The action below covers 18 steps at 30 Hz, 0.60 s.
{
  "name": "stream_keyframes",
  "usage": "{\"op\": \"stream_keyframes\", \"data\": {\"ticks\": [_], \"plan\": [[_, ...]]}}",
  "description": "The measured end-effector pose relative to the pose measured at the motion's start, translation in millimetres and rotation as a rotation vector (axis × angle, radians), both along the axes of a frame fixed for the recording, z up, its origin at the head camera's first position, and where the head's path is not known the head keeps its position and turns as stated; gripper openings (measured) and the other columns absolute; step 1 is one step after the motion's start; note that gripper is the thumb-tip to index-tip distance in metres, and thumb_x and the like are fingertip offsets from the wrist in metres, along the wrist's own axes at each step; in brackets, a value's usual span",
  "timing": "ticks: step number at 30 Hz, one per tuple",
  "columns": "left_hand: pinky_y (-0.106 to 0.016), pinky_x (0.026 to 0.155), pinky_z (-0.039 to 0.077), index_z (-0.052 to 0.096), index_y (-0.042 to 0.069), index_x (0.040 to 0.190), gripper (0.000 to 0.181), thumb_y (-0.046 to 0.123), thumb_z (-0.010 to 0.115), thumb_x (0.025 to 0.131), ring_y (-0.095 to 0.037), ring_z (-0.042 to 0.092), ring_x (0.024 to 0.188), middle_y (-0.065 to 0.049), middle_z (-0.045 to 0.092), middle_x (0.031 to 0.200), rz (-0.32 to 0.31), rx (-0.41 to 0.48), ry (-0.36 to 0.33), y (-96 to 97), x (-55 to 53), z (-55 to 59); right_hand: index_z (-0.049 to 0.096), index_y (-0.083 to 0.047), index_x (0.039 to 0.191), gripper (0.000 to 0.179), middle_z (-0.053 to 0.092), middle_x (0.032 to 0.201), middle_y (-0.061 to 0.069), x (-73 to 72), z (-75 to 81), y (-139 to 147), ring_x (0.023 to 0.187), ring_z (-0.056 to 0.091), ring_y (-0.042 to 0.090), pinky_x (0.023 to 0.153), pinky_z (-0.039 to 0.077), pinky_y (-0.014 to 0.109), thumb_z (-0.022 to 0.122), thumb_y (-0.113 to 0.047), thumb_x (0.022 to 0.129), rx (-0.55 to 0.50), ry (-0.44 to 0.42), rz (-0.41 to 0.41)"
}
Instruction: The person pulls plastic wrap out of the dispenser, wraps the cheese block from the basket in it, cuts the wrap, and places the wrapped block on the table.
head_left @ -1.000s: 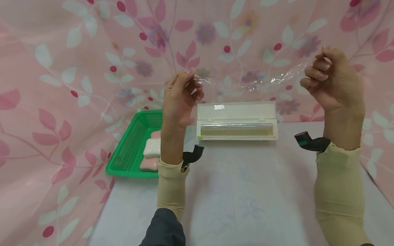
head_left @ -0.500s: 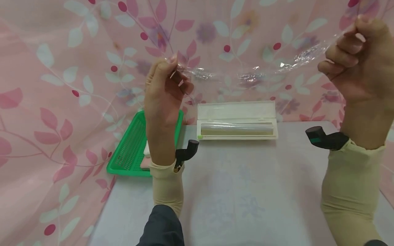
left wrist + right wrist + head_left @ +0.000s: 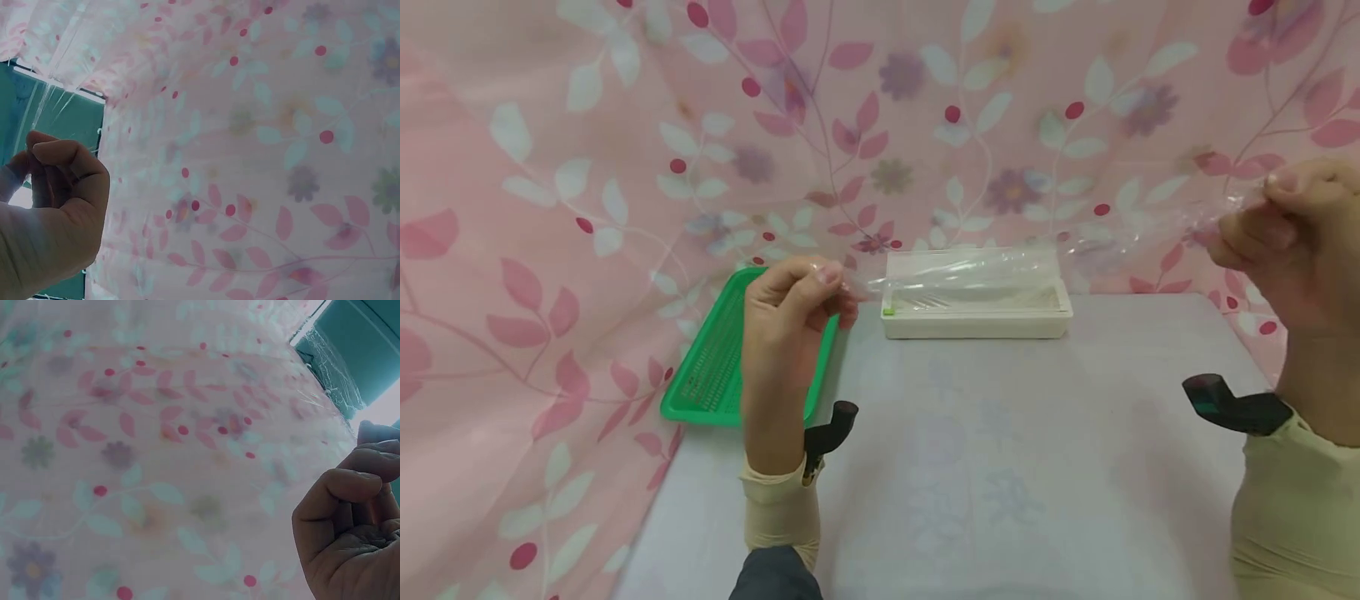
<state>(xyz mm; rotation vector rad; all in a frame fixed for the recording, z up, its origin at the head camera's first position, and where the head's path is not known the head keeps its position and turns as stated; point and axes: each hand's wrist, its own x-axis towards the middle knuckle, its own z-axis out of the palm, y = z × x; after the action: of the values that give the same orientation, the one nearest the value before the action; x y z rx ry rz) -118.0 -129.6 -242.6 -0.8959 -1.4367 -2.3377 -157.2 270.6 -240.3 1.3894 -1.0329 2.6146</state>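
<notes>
A clear sheet of cling film [image 3: 970,273] stretches between my two hands, in front of the box. My left hand [image 3: 782,354] pinches one end between thumb and fingertips. At the far right, my right hand [image 3: 1311,250] pinches the other end, held higher. Behind the film stands a white cling film box [image 3: 976,327] with its lid raised; the film partly veils its inside. Both wrist views show curled fingers, the left hand [image 3: 53,212] and the right hand [image 3: 353,519], with film [image 3: 334,365] running from the right fingertips.
A green plastic basket [image 3: 700,400] stands at the left, partly behind my left hand and forearm; its contents are hidden. A white cloth [image 3: 1000,450] covers the table. Pink floral fabric [image 3: 587,300] hangs behind and at the sides.
Both hands first rose and spread apart, then came down, lowering the film from above the box to in front of it. The film is now stretched straighter. The pink and white packs in the basket became hidden.
</notes>
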Motion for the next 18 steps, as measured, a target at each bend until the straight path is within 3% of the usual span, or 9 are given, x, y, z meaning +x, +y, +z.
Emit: {"op": "stream_keyframes", "data": {"ticks": [2,5,8,10,12,14,16,18], "plan": [[-0.029,0.056,0.045,0.072,0.007,0.082,0.022,-0.004,0.054,0.091,-0.020,0.057,0.065,-0.007,0.064,0.077,-0.010,-0.046,0.022,-4.5,7.4,-7.8,0.046,0.022,0.077,0.030,0.031,0.060,0.009,9.0,-6.9,1.7,0.051,0.028,0.016,0.048,0.019,0.024,0.029,0.011,0.099,0.029,0.001,-0.025],[-0.028,0.056,0.046,0.072,0.007,0.084,0.019,-0.001,0.058,0.093,-0.021,0.058,0.067,-0.007,0.064,0.077,-0.024,-0.130,0.048,-11.6,16.6,-20.3,0.053,0.025,0.086,0.028,0.051,0.066,0.017,22.8,-21.4,8.9,0.055,0.039,0.022,0.056,0.040,0.017,0.030,0.016,0.099,0.113,-0.038,-0.109],[-0.028,0.057,0.047,0.070,0.006,0.082,0.014,0.004,0.063,0.094,-0.021,0.058,0.065,-0.006,0.064,0.075,-0.042,-0.250,0.026,-20.3,23.6,-33.9,0.059,0.023,0.093,0.025,0.062,0.078,0.018,33.7,-41.8,17.1,0.059,0.044,0.022,0.055,0.041,0.021,0.034,0.021,0.097,0.290,-0.059,-0.241],[-0.028,0.058,0.048,0.068,0.005,0.080,0.014,0.005,0.064,0.094,-0.021,0.057,0.063,-0.006,0.064,0.074,-0.054,-0.345,-0.038,-26.6,25.7,-43.4,0.062,0.020,0.096,0.025,0.063,0.081,0.015,37.9,-55.9,23.2,0.060,0.041,0.021,0.053,0.034,0.025,0.037,0.024,0.094,0.461,-0.051,-0.314],[-0.029,0.060,0.048,0.065,0.003,0.077,0.016,0.002,0.062,0.093,-0.022,0.056,0.062,-0.007,0.062,0.072,-0.077,-0.450,-0.117,-33.2,25.2,-54.3,0.066,0.013,0.096,0.025,0.057,0.075,0.009,41.4,-67.2,26.2,0.060,0.041,0.020,0.053,0.029,0.032,0.043,0.023,0.093,0.694,-0.060,-0.438],[-0.029,0.061,0.048,0.064,0.003,0.075,0.018,0.002,0.062,0.093,-0.022,0.055,0.062,-0.009,0.061,0.071,-0.106,-0.572,-0.203,-39.0,24.0,-65.5,0.069,0.005,0.095,0.023,0.062,0.077,0.006,42.1,-77.5,27.9,0.061,0.043,0.019,0.052,0.031,0.031,0.050,0.018,0.093,0.927,-0.065,-0.497],[-0.028,0.060,0.047,0.065,0.004,0.074,0.020,0.004,0.062,0.093,-0.022,0.055,0.062,-0.010,0.059,0.069,-0.163,-0.714,-0.258,-44.4,22.3,-78.4,0.072,-0.004,0.094,0.021,0.066,0.080,0.003,41.4,-87.6,26.8,0.066,0.052,0.018,0.054,0.040,0.028,0.056,0.011,0.094,1.136,-0.058,-0.479],[-0.027,0.058,0.046,0.066,0.005,0.074,0.020,0.007,0.063,0.093,-0.021,0.055,0.062,-0.010,0.059,0.068,-0.254,-0.862,-0.284,-49.0,20.9,-92.7,0.072,-0.011,0.092,0.020,0.068,0.084,0.003,39.4,-100.3,23.7,0.071,0.057,0.018,0.061,0.047,0.028,0.060,0.004,0.094,1.251,-0.021,-0.371]]}}
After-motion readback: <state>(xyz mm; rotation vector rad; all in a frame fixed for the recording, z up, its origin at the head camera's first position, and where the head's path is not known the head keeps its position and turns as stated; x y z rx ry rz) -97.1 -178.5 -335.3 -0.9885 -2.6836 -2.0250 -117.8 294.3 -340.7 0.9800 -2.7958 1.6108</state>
